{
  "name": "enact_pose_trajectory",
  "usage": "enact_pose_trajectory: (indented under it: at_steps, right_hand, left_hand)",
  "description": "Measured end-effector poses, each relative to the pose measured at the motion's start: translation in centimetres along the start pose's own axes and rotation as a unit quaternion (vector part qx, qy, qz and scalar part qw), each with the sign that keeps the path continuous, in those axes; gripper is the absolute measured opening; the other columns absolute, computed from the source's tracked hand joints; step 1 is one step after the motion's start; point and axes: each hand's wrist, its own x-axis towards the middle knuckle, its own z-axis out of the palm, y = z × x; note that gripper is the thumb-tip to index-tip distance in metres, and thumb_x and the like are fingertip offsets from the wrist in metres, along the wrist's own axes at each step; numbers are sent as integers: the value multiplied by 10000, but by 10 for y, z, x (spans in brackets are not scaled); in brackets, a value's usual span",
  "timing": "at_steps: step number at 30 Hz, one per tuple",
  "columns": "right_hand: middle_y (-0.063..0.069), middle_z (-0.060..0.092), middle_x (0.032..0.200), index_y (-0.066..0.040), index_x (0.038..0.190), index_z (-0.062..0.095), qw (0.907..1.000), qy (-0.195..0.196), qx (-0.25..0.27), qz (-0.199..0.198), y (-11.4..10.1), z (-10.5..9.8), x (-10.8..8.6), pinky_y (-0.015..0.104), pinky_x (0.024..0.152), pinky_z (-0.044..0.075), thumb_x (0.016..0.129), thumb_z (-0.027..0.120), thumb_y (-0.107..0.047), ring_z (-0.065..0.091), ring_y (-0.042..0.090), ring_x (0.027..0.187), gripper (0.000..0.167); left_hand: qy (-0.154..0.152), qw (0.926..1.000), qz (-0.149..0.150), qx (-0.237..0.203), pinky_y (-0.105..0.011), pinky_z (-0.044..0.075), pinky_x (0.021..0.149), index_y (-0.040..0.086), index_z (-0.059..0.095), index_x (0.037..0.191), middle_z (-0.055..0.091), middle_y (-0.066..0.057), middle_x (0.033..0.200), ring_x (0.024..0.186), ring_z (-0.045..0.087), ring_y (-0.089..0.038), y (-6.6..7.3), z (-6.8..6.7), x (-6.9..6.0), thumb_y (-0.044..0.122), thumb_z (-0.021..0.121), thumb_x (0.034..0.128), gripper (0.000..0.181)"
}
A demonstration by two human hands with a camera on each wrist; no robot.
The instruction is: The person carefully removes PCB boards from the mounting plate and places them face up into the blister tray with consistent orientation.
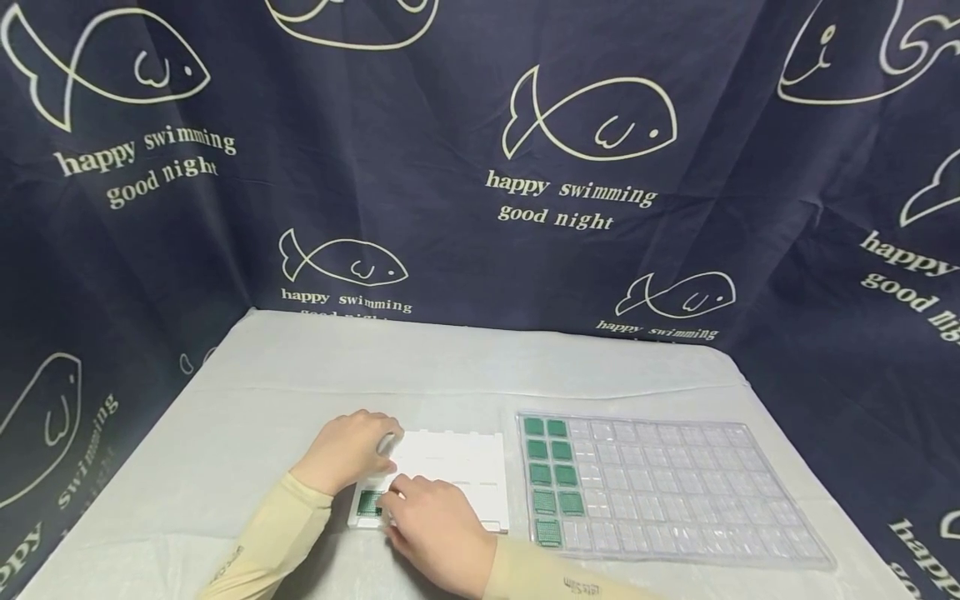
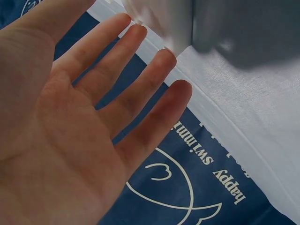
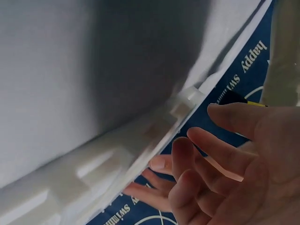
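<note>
A white rectangular holder (image 1: pixel 461 462) lies flat on the table, with one small green circuit board (image 1: pixel 369 502) in its near left corner. My left hand (image 1: pixel 348 450) is at the holder's far left edge; in the left wrist view its fingers (image 2: pixel 145 86) are nearly straight and spread, tips close to a pale surface. Over the holder's near side, my right hand (image 1: pixel 442 529) has its fingertips beside the green board's right edge. In the right wrist view those fingers (image 3: pixel 225 150) bend loosely, thumb apart, with nothing visible between them. The head view hides the tips partly.
To the right lies a clear plastic tray (image 1: pixel 675 533) of many compartments, with several green boards (image 1: pixel 561 450) in its two left columns. A white cloth covers the table (image 1: pixel 465 358). Dark blue fish-print curtains (image 1: pixel 450 167) stand behind and at both sides.
</note>
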Motion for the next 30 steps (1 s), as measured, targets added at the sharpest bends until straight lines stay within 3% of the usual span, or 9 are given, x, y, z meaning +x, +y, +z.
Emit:
enact_pose_trajectory:
  at_steps: [4, 8, 16, 26, 30]
  right_hand:
    - [-136, 629, 901, -253, 988, 711, 9999, -32, -82, -107, -5, 5, 5, 135, 490, 340, 853, 801, -378, 596, 0, 712, 205]
    - [-125, 648, 967, -246, 1032, 719, 9994, -313, -105, -61, -9, 7, 9, 123, 488, 324, 867, 790, -403, 597, -9, 734, 238]
    - [-109, 656, 992, -233, 1025, 718, 9988, -424, -238, 12, -15, 11, 15, 139, 521, 356, 892, 760, -399, 616, 12, 803, 217]
    - [-68, 676, 944, -193, 961, 721, 9961, -28, -871, -133, -19, 15, 22, 163, 510, 341, 879, 753, -369, 653, 54, 859, 197]
    - [-47, 697, 926, -176, 952, 730, 9944, -43, -1055, -50, -20, 16, 25, 175, 518, 375, 873, 749, -363, 664, 64, 829, 203]
  left_hand:
    - [-21, 10000, -14, -57, -391, 528, 639, 156, 709, 914, 703, 10, 861, 763, 613, -176, 0, -1, 0, 172, 917, 676, 316]
    - [-81, 9999, -41, -136, -391, 540, 655, 150, 733, 969, 730, -3, 911, 806, 638, -190, -2, 1, 0, 178, 917, 682, 342]
    - [-20, 9999, 76, -111, -374, 526, 646, 145, 725, 961, 720, 3, 899, 811, 635, -192, -5, 4, 0, 169, 914, 683, 337]
    - [7, 9998, 74, -168, -374, 537, 660, 138, 738, 989, 732, -16, 931, 832, 642, -193, -6, 1, -1, 152, 896, 708, 322]
    - [34, 9998, 108, -169, -386, 557, 686, 136, 747, 1004, 747, -21, 953, 856, 667, -211, -6, 1, 0, 158, 897, 709, 332]
